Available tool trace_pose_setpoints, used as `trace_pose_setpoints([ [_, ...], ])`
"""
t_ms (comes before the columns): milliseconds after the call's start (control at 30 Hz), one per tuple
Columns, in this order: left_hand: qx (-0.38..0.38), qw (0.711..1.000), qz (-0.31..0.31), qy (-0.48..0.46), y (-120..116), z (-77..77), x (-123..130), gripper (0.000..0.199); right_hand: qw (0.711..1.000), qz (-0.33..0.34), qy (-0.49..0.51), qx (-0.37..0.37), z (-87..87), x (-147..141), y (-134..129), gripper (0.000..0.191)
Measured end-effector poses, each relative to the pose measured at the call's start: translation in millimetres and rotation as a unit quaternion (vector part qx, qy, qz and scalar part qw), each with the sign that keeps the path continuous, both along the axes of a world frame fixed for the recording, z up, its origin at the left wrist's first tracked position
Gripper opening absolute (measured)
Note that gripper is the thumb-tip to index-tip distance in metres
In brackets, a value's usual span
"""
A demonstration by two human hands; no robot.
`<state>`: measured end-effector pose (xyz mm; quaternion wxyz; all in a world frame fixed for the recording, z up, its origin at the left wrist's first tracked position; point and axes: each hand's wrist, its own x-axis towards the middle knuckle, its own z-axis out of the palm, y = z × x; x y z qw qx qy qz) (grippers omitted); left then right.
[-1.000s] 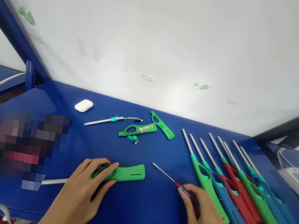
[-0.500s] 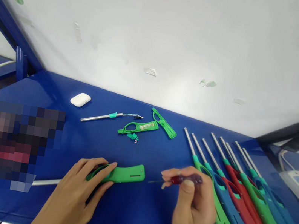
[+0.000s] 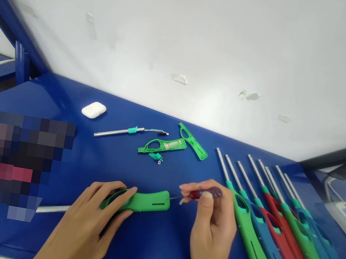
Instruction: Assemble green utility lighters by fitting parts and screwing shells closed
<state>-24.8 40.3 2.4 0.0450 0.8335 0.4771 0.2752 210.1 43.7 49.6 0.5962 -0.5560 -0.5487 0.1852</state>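
My left hand point(image 3: 87, 221) is closed round a green long-necked lighter point(image 3: 150, 202), pressing it against the blue tabletop. The metal tube of that lighter points left, and its slotted handle end faces right. My right hand point(image 3: 212, 238) grips a small screwdriver point(image 3: 207, 194) with a dark red handle. Its thin shaft points left, the tip at the lighter's handle end; whether it touches, I cannot tell. Behind lie pieces of an opened lighter: a metal tube point(image 3: 116, 133) with wires, a green half shell point(image 3: 175, 145) holding a clear tank, another half shell point(image 3: 197, 144), and a teal trigger point(image 3: 155, 156).
Several green, blue and red lighters point(image 3: 250, 231) lie side by side at the right, tubes pointing away. A white earbud case point(image 3: 94, 110) sits at the back left. A pixelated patch hides the left side. A white wall point(image 3: 207, 42) rises behind the table.
My right hand has moved left and slightly up, bringing the screwdriver tip to the lighter's handle end. My left hand stays on the lighter. The view has shifted slightly.
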Motion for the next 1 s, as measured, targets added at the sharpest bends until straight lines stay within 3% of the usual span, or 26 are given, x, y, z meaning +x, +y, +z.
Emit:
trace_pose_setpoints([
  [167, 0.003, 1.0, 0.001, 0.001, -0.6, -0.2, -0.4, 0.036, 1.0, 0.017, -0.016, 0.004, -0.6, -0.8, 1.1, 0.017],
  [433, 0.006, 1.0, -0.003, 0.004, -0.5, 0.2, -0.4, 0.036, 0.997, -0.069, -0.007, -0.042, -2.6, -1.6, 10.6, 0.021],
  [1000, 0.02, 1.0, -0.003, -0.003, 1.8, 0.1, 0.2, 0.034, 0.989, -0.118, 0.026, -0.081, -10.4, 4.9, 13.0, 0.034],
])
